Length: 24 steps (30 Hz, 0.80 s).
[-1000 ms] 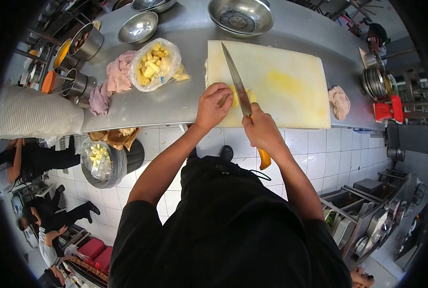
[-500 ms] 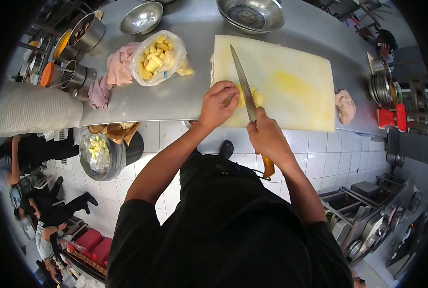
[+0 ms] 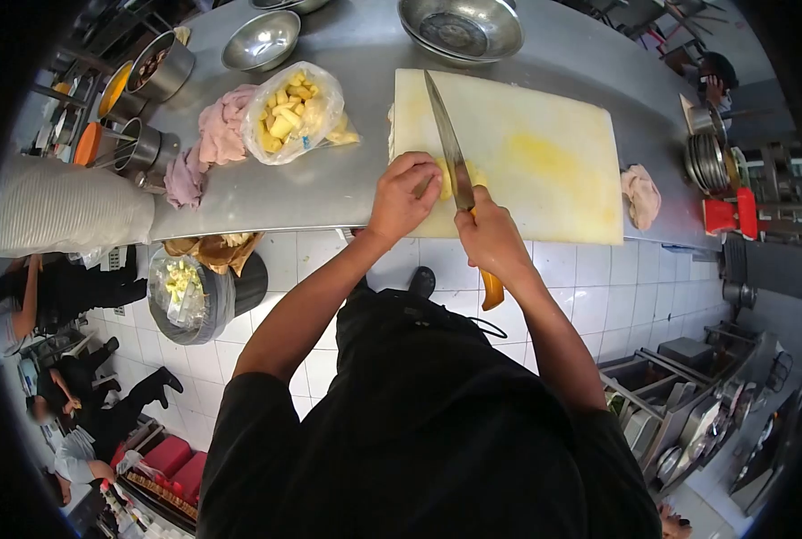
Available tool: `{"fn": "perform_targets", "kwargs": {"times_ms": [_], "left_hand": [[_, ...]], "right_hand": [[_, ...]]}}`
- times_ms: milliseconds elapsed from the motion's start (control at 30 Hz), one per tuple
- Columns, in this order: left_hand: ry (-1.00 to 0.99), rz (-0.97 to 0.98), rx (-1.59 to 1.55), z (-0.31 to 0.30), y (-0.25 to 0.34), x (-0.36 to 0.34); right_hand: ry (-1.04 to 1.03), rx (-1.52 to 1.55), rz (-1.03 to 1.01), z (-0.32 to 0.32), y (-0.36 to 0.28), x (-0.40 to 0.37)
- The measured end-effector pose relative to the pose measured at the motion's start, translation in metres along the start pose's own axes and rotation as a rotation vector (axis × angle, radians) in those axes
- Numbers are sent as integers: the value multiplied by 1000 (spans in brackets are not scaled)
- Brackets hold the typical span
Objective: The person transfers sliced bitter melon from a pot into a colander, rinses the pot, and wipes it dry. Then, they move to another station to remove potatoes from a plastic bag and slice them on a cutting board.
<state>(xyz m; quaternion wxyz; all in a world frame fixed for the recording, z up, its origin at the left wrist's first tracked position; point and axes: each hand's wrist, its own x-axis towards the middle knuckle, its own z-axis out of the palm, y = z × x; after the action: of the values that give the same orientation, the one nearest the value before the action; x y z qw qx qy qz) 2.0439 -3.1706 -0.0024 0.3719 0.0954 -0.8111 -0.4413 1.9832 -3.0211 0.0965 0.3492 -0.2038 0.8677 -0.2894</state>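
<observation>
My right hand (image 3: 493, 238) is closed round the yellow-orange handle of a long kitchen knife (image 3: 451, 144). Its blade points away from me across the left part of a white cutting board (image 3: 545, 117). Curled fingers of my left hand (image 3: 405, 198) press on a pale yellow piece of food (image 3: 447, 186) close to the blade's left side. More yellow food shows just right of the blade; hands and knife partly cover it. A clear plastic bag (image 3: 327, 90) holding several yellow chunks (image 3: 284, 117) stands left of the board.
Pink cloths (image 3: 224, 126) lie left of the bag, another cloth (image 3: 641, 196) right of the board. Metal bowls (image 3: 261, 40) stand at the back. Stacked white containers (image 3: 68, 207) sit at the table's left end. A lined bin (image 3: 185, 328) is on the floor; people are at far left.
The knife and my right hand have shifted slightly left, with the blade now closer to my left hand. My left hand stays on the yellow piece. The whole view has shifted a little.
</observation>
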Motion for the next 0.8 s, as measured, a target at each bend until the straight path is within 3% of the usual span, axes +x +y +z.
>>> {"fn": "perform_targets", "kwargs": {"times_ms": [800], "left_hand": [[-19,-7,19,0,-3,-1]], "right_hand": [[15,-52,-56,-5,0,-18]]}}
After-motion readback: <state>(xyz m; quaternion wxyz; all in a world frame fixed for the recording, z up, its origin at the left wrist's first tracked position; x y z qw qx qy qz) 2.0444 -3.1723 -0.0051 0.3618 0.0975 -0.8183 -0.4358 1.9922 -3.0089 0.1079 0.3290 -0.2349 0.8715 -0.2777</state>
